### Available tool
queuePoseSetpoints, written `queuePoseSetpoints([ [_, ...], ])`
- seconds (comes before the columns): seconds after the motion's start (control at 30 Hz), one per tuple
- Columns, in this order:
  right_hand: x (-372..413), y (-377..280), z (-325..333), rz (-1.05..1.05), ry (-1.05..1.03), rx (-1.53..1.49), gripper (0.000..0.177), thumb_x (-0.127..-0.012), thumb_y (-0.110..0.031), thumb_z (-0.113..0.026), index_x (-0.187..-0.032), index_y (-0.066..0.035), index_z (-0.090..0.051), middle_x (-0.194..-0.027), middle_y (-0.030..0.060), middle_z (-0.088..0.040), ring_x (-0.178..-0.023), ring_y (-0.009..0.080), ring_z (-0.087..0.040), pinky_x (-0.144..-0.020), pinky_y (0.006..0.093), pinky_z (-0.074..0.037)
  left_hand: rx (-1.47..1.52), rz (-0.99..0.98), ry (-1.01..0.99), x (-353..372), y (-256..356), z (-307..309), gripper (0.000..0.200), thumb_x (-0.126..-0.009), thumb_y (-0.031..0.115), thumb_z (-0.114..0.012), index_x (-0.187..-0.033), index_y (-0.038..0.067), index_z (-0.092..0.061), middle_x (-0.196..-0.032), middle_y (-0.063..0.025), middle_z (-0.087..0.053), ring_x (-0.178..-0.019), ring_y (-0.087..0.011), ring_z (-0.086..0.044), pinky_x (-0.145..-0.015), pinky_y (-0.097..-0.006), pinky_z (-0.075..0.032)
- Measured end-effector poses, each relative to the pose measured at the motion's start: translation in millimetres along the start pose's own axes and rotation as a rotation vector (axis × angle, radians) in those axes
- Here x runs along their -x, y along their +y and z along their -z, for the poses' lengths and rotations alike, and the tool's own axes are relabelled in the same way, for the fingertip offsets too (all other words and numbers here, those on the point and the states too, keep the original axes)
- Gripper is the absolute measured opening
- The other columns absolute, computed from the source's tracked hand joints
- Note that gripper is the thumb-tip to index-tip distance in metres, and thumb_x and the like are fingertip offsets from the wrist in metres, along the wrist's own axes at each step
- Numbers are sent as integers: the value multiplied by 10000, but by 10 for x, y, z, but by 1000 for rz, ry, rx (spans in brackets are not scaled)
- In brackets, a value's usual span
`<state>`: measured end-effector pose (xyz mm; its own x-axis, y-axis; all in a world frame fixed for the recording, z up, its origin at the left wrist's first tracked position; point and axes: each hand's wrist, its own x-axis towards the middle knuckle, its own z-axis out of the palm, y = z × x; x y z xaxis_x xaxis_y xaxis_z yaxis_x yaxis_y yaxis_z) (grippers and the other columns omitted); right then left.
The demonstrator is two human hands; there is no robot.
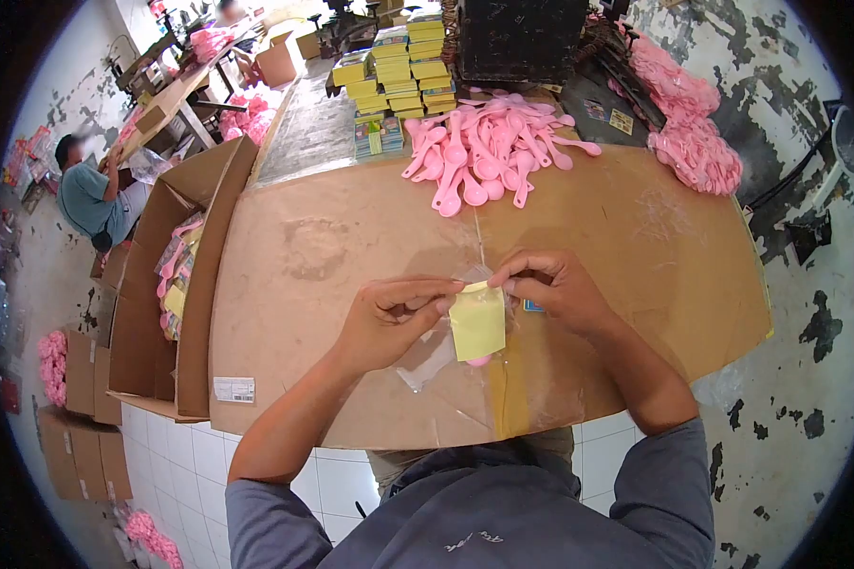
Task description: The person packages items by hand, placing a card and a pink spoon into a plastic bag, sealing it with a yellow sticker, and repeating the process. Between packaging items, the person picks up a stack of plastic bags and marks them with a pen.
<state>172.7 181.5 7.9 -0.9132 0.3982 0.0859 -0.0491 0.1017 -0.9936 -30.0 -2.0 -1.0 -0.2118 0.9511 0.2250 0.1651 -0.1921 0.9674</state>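
Both hands meet at the top edge of a small yellow paper slip [479, 327], close over the cardboard-covered table. My left hand [394, 318] pinches its upper left corner between thumb and fingers. At the upper right corner, the fingers of my right hand [552, 287] are closed on the same edge. Under the slip lies a clear plastic bag [425, 362], spreading out to the left. A bit of pink plastic [480, 360] peeks out below the slip. Beside my right fingers shows a small blue printed piece [532, 305], mostly hidden by the hand.
Pink measuring spoons [489, 147] lie heaped at the table's far side, near stacks of yellow-edged cards [399, 71]. To the left stands an open carton [185, 275] holding packed bags. Bundled pink spoons [697, 156] sit far right. Another person [100, 194] sits at the left.
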Motion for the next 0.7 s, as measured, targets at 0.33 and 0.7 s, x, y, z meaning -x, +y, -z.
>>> queuePoseSetpoints([
  [0.33, -12, 33, -2, -39, -22, 30, 166, -943, -38, -708, -1092, 36, -711, -1008, 84, -733, -948, 118, -679, -840, 277, -544, 49, 252, 1, -46, -3, -3, 236, -1012, 93, -648, -1206, -18, -727, -1109, -69, -748, -959, -98, -669, -828, -246, -556],
  [0.7, 13, 126, -77, -14, -133, 68, 516, -903, -5, -724, -1375, 20, -517, -1009, 39, -657, -909, 110, -637, -777, 273, -515, 97, 172, 86, -63, -23, 16, 290, -1017, 66, -634, -1293, -19, -666, -1100, -70, -743, -989, -109, -681, -855, -264, -570],
])
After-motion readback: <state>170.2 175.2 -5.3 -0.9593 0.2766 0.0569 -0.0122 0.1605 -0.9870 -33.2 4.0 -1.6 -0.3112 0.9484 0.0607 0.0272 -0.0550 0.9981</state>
